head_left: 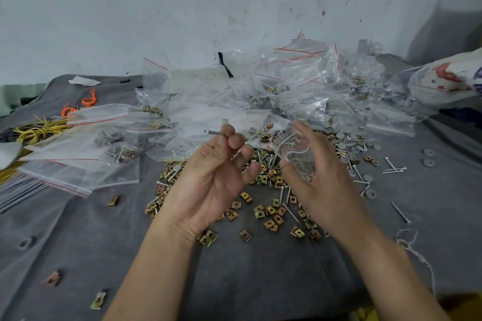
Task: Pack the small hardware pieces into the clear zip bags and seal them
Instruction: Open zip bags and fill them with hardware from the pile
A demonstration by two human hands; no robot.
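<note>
**Screw poised beside bag**

Above the grey worktop (pixel 78 242), the right hand (pixel 322 180) grips a crumpled clear zip bag (pixel 293 147) in its fingers. The left hand (pixel 208 174) pinches 1 screw (pixel 212 132) just left. A collapsed mouth could deflect it among loose clips (pixel 271 216).

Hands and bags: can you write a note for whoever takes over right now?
Left hand pinches a screw. Right hand holds a small zip bag with pieces inside, apparently unsealed.
Loose clips and loose screws lie on the grey cloth; empty bags at left.
Done: many filled bags piled at the back.
Left: drop the screw in, seal, then bag the rest.
</note>
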